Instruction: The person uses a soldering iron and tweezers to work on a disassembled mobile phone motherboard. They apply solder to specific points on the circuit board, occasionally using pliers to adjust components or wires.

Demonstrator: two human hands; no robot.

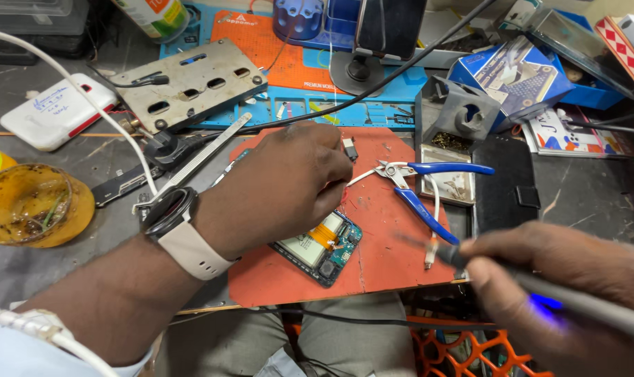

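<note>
While the left hand (282, 185) lies knuckles-up across the middle of the red mat (379, 258), its fingers curl down together onto the mat's upper part; what they pinch, if anything, is hidden beneath them. A round dark-faced watch (169, 211) on a pale strap sits at that wrist. Just below the hand, at the mat's lower middle, lies the opened circuit board (320, 246): rectangular, teal-edged, with a pale shield and an orange flex ribbon across it, tilted on the diagonal.

Right hand (561, 279), blurred, at the mat's lower right corner. Fingers pressed together in a pen grip around a slim grey soldering tool (582, 300), dark tip aimed left toward the board, not touching it. Blue glow under the palm.

Blue-handled cutters (418, 185) lie on the mat's right edge, jaws pointing left, handles splayed. A thin white cable (435, 209) loops between them.

Mat: matte, scuffed, rust-red, flecked with debris. Worktop (107, 150) grey, scratched.

Back left: a drilled, worn metal plate (191, 84). Left edge: a yellow plastic dish (31, 206), stained with residue, and a white rounded power bank (55, 112). Right of the mat: a black textured wallet case (502, 185).
</note>
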